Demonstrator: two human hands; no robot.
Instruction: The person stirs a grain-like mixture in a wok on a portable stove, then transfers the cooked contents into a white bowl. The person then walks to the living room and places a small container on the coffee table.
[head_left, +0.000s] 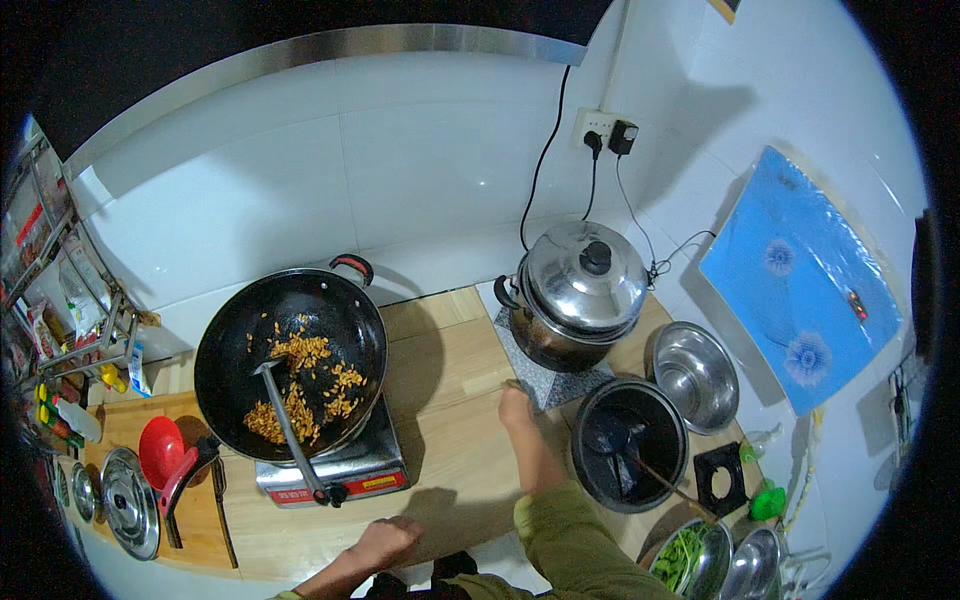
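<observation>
My left hand (391, 541) hovers by the counter's front edge, its fingers curled and nothing showing in them. Farther forward, my right hand (516, 406) reaches to the left edge of a speckled grey tile (555, 386); its fingertips are hidden, so I cannot tell what it touches or holds. On that tile stands a lidded steel pot (577, 300) with a black knob. To my left, a black wok (225, 375) sits on a portable stove (360, 472). Loose browned pieces of food (300, 405) lie in the wok, and a metal spatula (289, 431) rests across its rim.
A dark pot (577, 457) with a ladle stands right, beside a steel basin (697, 379). Leafy greens (679, 555) fill a bowl at the lower right. Leftward, a cutting board (199, 517) bears a red ladle (161, 446) and a lid (131, 502). Cords hang from the wall socket (600, 127).
</observation>
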